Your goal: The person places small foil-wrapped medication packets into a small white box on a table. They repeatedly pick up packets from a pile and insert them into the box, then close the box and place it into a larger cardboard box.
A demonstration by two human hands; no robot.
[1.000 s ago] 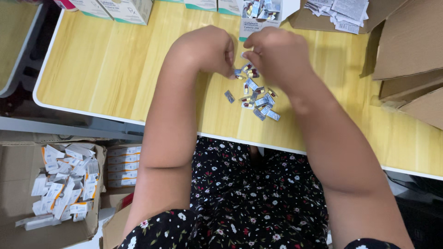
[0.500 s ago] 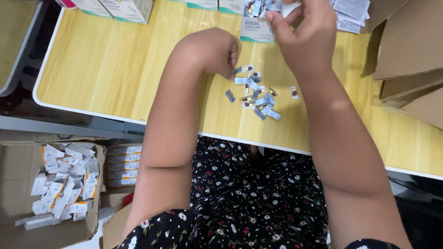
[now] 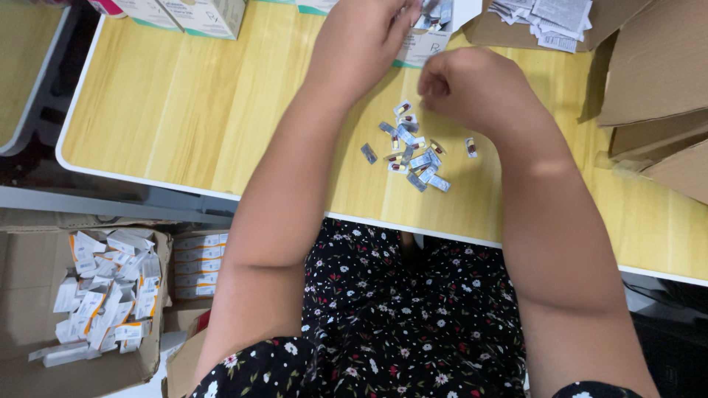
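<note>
A: Where do the person's hands sit at this moment?

B: Both are over the far side of the wooden table [image 3: 184,118]. The left hand [image 3: 361,37] is raised toward the top edge, its fingers [image 3: 404,16] reaching into a small open carton [image 3: 431,33] that holds grey foil pieces. The right hand [image 3: 472,88] hangs lower, just above and to the right of a heap of small foil packets [image 3: 413,151].

A: What are the fingers doing?

B: The left fingers look pinched together at the carton's contents, touching the grey pieces there; whether they have actually closed on one cannot be told, since the hand's back hides the tips. The right fingers are curled into a loose fist, knuckles up. It may enclose something small, but nothing shows in it.

A: Why is the heap where it is?

B: It lies near the table's near edge, right in front of the person's lap, probably so both hands can get at it easily. One packet [image 3: 369,153] lies apart to the left, another [image 3: 470,147] apart to the right.

A: And around them?

B: White boxes [image 3: 199,13] stand along the far edge, folded paper leaflets [image 3: 553,18] lie in brown cardboard at the upper right, and a cardboard box [image 3: 29,309] on the floor to the left is full of small white cartons [image 3: 103,287].
</note>
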